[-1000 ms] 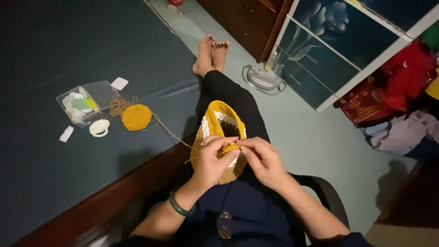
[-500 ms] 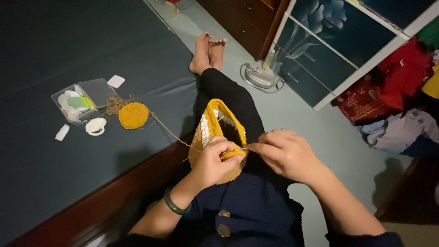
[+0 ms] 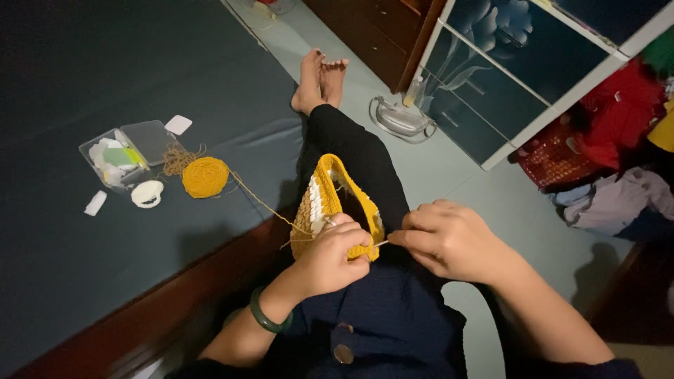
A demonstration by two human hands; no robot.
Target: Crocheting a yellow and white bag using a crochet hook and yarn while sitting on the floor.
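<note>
A yellow and white crocheted piece (image 3: 324,203), shaped like a small bag, rests on my lap. My left hand (image 3: 331,256) grips its near edge, and a green bangle (image 3: 265,317) circles that wrist. My right hand (image 3: 449,238) pinches a thin crochet hook (image 3: 380,243) whose tip touches the piece's edge. A strand of yellow yarn (image 3: 258,200) runs from the piece to a yellow yarn ball (image 3: 205,176) on the dark mat at my left.
A clear plastic box (image 3: 126,151) with small supplies, a white round item (image 3: 147,194) and white scraps lie near the yarn ball. My bare feet (image 3: 319,78) stretch ahead. A glass-door cabinet (image 3: 519,77) and piled clothes (image 3: 618,168) stand at the right.
My right hand has drawn to the right, away from the left hand, and now holds the hook out at the piece's edge. The left hand has kept its grip.
</note>
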